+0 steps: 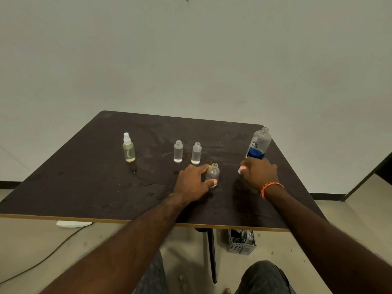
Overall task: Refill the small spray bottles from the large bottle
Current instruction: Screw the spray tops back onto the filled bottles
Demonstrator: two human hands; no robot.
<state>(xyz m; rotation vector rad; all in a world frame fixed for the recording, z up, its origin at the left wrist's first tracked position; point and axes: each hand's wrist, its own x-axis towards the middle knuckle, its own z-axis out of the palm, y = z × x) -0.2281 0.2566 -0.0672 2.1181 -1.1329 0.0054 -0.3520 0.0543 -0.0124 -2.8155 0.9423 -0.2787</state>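
Clear plastic small bottle [212, 174], grasped by the left hand [194, 183], stands uncapped near the large bottle [259, 144]; right hand [259, 174] pinches something pale, so a careless nudge could tip it.

Dark scuffed tabletop [84, 187] against a pale wall [191, 49]; beneath it, 1 grey perforated basket [241, 244] and a cable [42, 259] on the floor [31, 240].

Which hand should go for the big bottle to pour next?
Right. The right hand sits just in front of the large bottle, already uncapped, while the left hand is steadying the open small bottle that would receive the pour.
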